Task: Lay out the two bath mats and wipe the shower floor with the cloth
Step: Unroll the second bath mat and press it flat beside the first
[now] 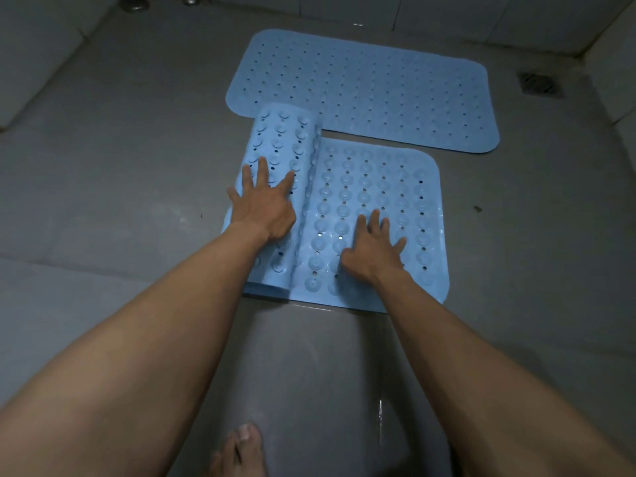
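head view: splayed hands on knobbly half-rolled blue mat

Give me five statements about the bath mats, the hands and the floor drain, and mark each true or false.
1. The far bath mat lies fully flat. True.
2. The near bath mat is fully unrolled. False: its left part is curled in a roll.
3. The left hand rests on the roll. True.
4. The right hand holds a cloth. False: it presses flat and empty on the mat.
5. The floor drain sits under the far mat. False: it lies uncovered, to its right.
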{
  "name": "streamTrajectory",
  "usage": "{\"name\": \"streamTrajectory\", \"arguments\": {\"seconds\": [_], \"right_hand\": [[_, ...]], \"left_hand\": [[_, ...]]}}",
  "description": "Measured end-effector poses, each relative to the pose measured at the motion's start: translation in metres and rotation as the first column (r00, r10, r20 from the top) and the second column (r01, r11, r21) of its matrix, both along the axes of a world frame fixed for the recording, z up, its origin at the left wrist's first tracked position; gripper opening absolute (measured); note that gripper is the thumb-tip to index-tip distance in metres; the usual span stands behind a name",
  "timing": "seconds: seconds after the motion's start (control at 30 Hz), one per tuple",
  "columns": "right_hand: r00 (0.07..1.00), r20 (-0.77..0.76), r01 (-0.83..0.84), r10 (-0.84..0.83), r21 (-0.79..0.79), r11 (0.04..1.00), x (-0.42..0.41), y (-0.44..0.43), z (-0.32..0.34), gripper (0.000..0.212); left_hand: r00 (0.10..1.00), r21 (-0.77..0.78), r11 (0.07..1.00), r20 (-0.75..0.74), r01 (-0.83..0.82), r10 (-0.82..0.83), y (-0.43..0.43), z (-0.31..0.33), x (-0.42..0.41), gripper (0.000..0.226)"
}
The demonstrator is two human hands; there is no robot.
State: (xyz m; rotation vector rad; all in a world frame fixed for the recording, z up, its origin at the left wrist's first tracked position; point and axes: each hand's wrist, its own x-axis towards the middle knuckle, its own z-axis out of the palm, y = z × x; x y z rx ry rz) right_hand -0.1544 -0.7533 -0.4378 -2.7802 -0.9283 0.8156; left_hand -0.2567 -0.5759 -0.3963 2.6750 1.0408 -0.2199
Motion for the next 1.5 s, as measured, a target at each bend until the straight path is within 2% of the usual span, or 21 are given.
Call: {"name": "streamTrajectory", "arguments": {"seconds": [0.07, 0.1, 0.2, 0.37, 0.5, 0.63, 0.8, 0.87, 0.97, 1.07, 1.33, 1.5], "right_hand": [[0.999, 0.029, -0.035, 0.034, 0.032, 0.999, -0.008, 0.012, -0.004, 0.085], [0.998, 0.041, -0.059, 0.058, 0.049, 0.997, -0.011, 0.018, -0.006, 0.084], [0.996, 0.053, -0.081, 0.078, 0.071, 0.994, -0.013, 0.033, -0.014, 0.067], [0.99, 0.085, -0.111, 0.11, 0.005, 0.994, -0.011, 0.028, -0.027, 0.087], [0.993, 0.062, -0.096, 0.096, -0.005, 0.995, -0.004, 0.025, -0.023, 0.09], [0.997, 0.058, -0.057, 0.058, -0.022, 0.998, 0.009, 0.012, -0.019, 0.089], [0.997, 0.07, 0.044, -0.042, -0.04, 0.998, 0.009, 0.0, -0.013, 0.079], [0.996, 0.085, 0.013, -0.012, -0.006, 1.0, -0.001, 0.012, -0.01, 0.072], [0.997, 0.034, -0.063, 0.062, 0.033, 0.997, -0.01, 0.034, -0.012, 0.069], [0.997, 0.02, -0.07, 0.07, 0.003, 0.998, -0.01, 0.041, -0.021, 0.078], [0.997, 0.039, -0.072, 0.072, 0.013, 0.997, 0.004, 0.025, -0.023, 0.073], [0.999, 0.034, 0.006, -0.006, -0.008, 1.0, 0.017, 0.011, -0.017, 0.08]], "left_hand": [[1.0, 0.016, 1.0, -0.011, 0.015, -0.015, 0.001, -0.005, -0.001, 0.064], [0.999, 0.03, 0.999, -0.027, 0.028, -0.027, 0.003, -0.007, -0.003, 0.074], [0.995, 0.058, 0.997, -0.08, 0.056, -0.052, 0.009, -0.011, -0.007, 0.095], [0.997, -0.024, 0.999, -0.069, -0.044, 0.042, 0.018, -0.009, -0.011, 0.092], [0.995, -0.06, 0.994, -0.045, -0.09, 0.087, 0.022, -0.004, -0.01, 0.092], [0.995, -0.08, 0.992, -0.025, -0.101, 0.099, 0.024, 0.0, -0.005, 0.089], [0.998, -0.074, 0.997, -0.055, -0.033, 0.029, 0.024, 0.002, -0.002, 0.068], [0.997, -0.062, 0.998, -0.075, -0.03, 0.025, 0.021, -0.005, -0.004, 0.062], [0.995, -0.007, 1.0, -0.101, 0.005, -0.005, 0.02, -0.016, -0.012, 0.076], [0.99, 0.047, 0.998, -0.136, 0.042, -0.036, 0.026, -0.021, -0.019, 0.087], [0.988, 0.038, 0.999, -0.154, -0.019, 0.025, 0.042, -0.024, -0.03, 0.085], [0.987, 0.04, 0.999, -0.158, -0.013, 0.019, 0.05, -0.02, -0.027, 0.081]]}}
